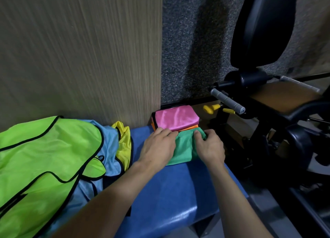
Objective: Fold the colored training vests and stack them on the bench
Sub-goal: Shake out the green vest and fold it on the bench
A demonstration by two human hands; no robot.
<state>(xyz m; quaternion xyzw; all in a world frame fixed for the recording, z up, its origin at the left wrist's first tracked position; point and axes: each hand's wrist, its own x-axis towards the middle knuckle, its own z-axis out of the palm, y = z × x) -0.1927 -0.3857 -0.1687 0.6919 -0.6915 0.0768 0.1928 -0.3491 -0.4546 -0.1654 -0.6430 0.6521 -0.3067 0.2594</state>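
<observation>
Head view. We see the green vest [184, 149], folded to a small packet, lying on the blue surface [171, 189] at its far right end, just near of the stack. The left hand [158, 146] rests flat on the packet's left part, fingers straight and together. The right hand [209, 146] grips its right edge, fingers curled into the cloth, which bunches there. The stack holds a pink vest [176, 119] on top and an orange vest [192, 127] beneath; its far side stands against the wall [80, 55].

On the left of the surface lie unfolded vests: a lime vest [44, 159] uppermost, a pale blue vest [109, 143] under it, and a yellow vest [124, 141] beside them.

We judge the mesh light, limp and slippery. Folds will likely spring open unless pressed, so the packet is best taken by both short edges and lifted level onto the pink vest. No containers appear. Gym equipment [250, 87] stands at right.
</observation>
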